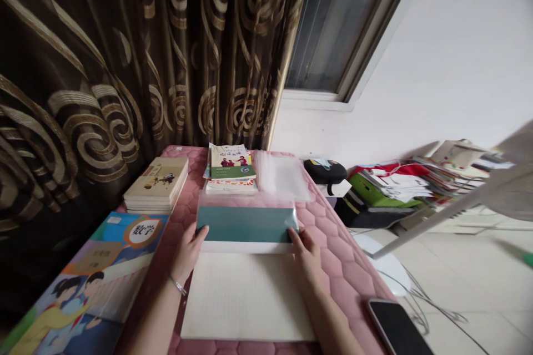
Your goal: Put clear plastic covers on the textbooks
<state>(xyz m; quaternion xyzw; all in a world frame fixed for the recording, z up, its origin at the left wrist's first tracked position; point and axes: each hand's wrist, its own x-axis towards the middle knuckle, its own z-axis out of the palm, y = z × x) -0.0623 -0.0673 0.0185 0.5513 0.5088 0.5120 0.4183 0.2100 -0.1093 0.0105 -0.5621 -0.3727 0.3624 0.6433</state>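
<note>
My left hand (189, 252) pinches the left edge of a clear plastic book cover (245, 199), thumb on top. At its right edge, the thumb and fingers of my right hand (306, 255) grip it too. A teal panel with a white strip below it (244, 224) shows between my hands, partly under the clear plastic. Nearer to me lies a pale, blank-looking page of a book (247, 299), flat on the pink quilted surface (341, 260). Whether the teal panel is joined to this book cannot be made out.
At left lie a math textbook (112, 277) and a stack of beige books (158, 183). Further back are a small pile of booklets (231, 163) and clear plastic sleeves (285, 175). A phone (397, 327) lies front right; a white fan (441, 211) stands beyond the edge.
</note>
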